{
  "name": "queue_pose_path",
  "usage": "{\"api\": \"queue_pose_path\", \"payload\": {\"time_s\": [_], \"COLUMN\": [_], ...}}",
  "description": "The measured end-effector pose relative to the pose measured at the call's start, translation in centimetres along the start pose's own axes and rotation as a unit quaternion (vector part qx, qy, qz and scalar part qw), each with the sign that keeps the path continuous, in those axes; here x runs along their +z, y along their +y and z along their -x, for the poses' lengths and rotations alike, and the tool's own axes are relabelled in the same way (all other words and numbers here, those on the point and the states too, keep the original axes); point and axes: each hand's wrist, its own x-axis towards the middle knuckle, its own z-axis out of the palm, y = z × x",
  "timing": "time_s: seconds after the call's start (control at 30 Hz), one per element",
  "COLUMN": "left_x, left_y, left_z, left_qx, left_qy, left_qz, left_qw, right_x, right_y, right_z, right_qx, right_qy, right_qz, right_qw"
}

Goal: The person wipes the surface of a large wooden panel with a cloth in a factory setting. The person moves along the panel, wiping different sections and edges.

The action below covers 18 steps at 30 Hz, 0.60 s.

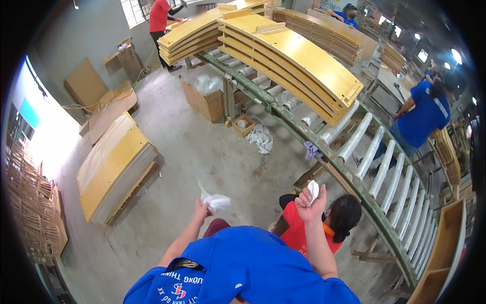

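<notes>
Blue shirt (273, 258), mine, beside the roller conveyor (382, 168)
Left hand (201, 209): fingers closed on a crumpled white wad (218, 203), which spreads from the grip toward the conveyor; right hand (312, 209), nearer the conveyor: fingers curled round a smaller white bundle (314, 190), long axis pointing roughly at the conveyor; yellow panels (304, 48), stacked: atop the conveyor, lengthwise along it

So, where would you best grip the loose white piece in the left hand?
The loose white piece is probably best gripped at its left end, from the lower left, as the left hand holds it: it flares limply rightward, with a thin wisp sticking up.
</notes>
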Motion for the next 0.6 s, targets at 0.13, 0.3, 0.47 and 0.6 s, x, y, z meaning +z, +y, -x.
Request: {"api": "queue_pose_path", "payload": {"time_s": [0.13, 0.3, 0.47, 0.6], "left_x": [3.0, 7.2, 17.1, 25.3], "left_y": [5.0, 13.5, 21.7, 25.5], "left_z": [-7.8, -19.5, -30.3, -37.6], "left_qx": [-0.010, 0.009, 0.010, 0.070], "left_qy": [0.044, 0.038, -0.079, -0.044], "left_qz": [0.139, 0.248, 0.163, 0.067], "left_qw": [0.989, 0.968, 0.983, 0.994], "right_x": [0.8, 0.4, 0.6, 0.9], "right_y": [-0.9, -1.7, -2.9, -2.5], "right_z": [-6.9, -13.2, -16.8, -19.1], "right_qx": [0.004, -0.038, -0.129, -0.180], "right_qy": [0.005, 0.049, 0.105, 0.131], "right_qz": [0.011, -0.019, -0.058, -0.081], "right_qw": [1.000, 0.998, 0.984, 0.972]}}
